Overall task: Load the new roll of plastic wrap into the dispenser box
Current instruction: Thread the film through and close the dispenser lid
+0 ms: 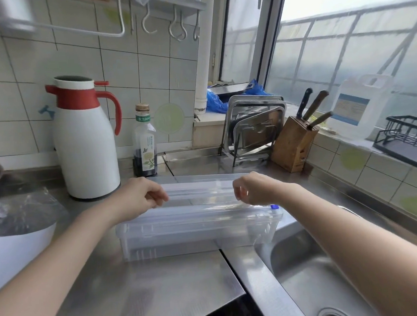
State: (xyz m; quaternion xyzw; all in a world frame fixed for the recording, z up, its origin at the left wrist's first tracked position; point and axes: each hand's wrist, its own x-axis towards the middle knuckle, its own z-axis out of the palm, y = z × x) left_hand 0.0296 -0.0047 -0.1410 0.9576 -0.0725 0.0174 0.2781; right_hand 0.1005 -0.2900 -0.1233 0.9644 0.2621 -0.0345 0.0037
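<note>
A clear plastic dispenser box (198,236) lies lengthwise on the steel counter, its lid (199,182) swung open toward the wall. A small blue slider (274,207) sits at its right end. Inside, along the top, lies the roll of plastic wrap (201,209), hard to separate from the clear walls. My left hand (140,195) pinches at the left part of the roll or film, fingers curled. Over the right part, my right hand (252,189) does the same. Whether each grips the film edge or the roll itself I cannot tell.
A white and red thermos jug (83,140) and a dark bottle (144,143) stand behind the box. A white bowl covered with film (15,223) sits at left. The sink (319,278) opens at right. A knife block (294,146) and tray rack (252,127) stand at back right.
</note>
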